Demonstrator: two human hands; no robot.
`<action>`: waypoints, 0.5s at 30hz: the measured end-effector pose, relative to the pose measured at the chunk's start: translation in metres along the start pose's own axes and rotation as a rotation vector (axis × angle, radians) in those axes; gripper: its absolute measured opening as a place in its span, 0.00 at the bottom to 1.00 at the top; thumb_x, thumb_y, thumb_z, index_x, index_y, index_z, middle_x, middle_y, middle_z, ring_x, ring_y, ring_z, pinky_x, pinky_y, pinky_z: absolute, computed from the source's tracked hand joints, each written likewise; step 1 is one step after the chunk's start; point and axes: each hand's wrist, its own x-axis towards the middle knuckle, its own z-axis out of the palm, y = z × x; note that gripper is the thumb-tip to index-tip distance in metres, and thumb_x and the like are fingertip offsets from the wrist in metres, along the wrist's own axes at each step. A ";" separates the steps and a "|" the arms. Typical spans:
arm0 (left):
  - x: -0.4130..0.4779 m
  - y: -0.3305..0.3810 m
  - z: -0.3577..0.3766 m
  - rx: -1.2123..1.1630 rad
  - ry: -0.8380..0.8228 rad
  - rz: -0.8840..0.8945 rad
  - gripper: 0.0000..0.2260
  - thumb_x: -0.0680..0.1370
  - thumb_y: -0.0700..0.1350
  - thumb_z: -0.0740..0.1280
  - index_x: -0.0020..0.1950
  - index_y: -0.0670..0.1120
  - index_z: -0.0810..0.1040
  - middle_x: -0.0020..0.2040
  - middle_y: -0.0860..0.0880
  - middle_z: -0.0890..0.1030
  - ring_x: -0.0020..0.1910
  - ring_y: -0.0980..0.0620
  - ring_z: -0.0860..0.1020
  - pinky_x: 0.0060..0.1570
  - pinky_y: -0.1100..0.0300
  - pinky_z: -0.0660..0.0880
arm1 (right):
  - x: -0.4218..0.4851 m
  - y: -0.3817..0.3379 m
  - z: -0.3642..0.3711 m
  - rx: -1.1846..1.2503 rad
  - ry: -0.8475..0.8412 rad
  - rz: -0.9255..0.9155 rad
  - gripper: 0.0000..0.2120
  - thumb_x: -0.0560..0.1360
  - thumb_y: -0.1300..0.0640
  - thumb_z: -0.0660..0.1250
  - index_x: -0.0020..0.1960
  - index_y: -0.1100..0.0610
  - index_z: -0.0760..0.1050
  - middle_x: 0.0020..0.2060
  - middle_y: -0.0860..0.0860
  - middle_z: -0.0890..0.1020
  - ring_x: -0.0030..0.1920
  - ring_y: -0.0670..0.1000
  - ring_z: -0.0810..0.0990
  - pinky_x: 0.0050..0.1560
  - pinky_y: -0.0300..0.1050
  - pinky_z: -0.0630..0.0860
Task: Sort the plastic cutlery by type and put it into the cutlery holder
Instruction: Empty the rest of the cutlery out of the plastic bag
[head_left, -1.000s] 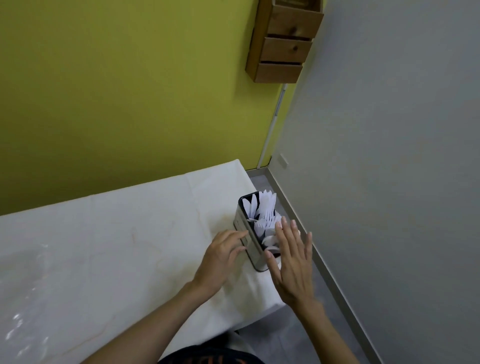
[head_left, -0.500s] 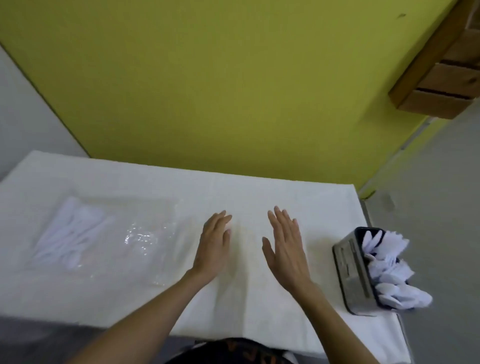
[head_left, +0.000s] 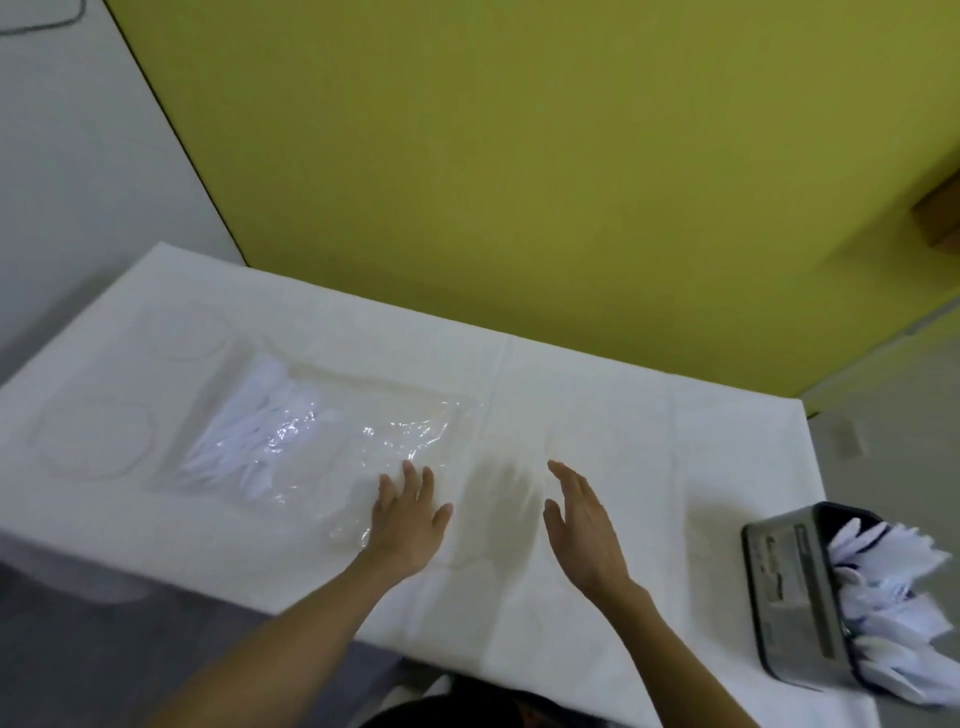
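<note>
1. The cutlery holder (head_left: 795, 587) is standing at the near right corner of the table (head_left: 597, 395), already crowded with white plastic cutlery (head_left: 883, 571).
2. Both hands, positioned at the holder one second ago, are now operating well apart from it, further left.
3. The left hand (head_left: 410, 519) is reaching with fingers straight and slightly spread, its fingertips at the near edge of the clear bag (head_left: 395, 441); it is gripping nothing.
4. The right hand (head_left: 582, 525) is hovering over bare cloth with fingers extended, holding nothing.
5. Unsorted cutlery (head_left: 249, 436) is lying inside the bag, so another batch is probably being fetched.
</note>
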 end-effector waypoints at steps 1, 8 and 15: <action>-0.005 0.013 0.002 -0.007 -0.013 0.048 0.28 0.82 0.58 0.49 0.79 0.47 0.47 0.79 0.44 0.45 0.74 0.33 0.50 0.73 0.45 0.53 | -0.003 0.003 0.001 0.082 -0.005 0.084 0.21 0.82 0.58 0.58 0.74 0.55 0.64 0.71 0.49 0.70 0.69 0.51 0.71 0.66 0.42 0.68; -0.036 0.092 0.027 -0.146 -0.190 0.418 0.23 0.83 0.50 0.50 0.78 0.48 0.52 0.80 0.48 0.51 0.70 0.41 0.58 0.70 0.52 0.58 | -0.024 0.038 0.002 0.849 0.034 0.788 0.10 0.81 0.57 0.61 0.52 0.64 0.76 0.42 0.57 0.79 0.41 0.54 0.78 0.47 0.53 0.82; -0.053 0.127 0.026 -0.605 -0.346 0.401 0.14 0.82 0.44 0.56 0.62 0.53 0.77 0.63 0.51 0.76 0.62 0.52 0.74 0.68 0.61 0.66 | -0.046 0.058 -0.010 0.942 0.093 0.793 0.08 0.76 0.64 0.69 0.38 0.62 0.81 0.28 0.52 0.70 0.27 0.47 0.64 0.28 0.39 0.63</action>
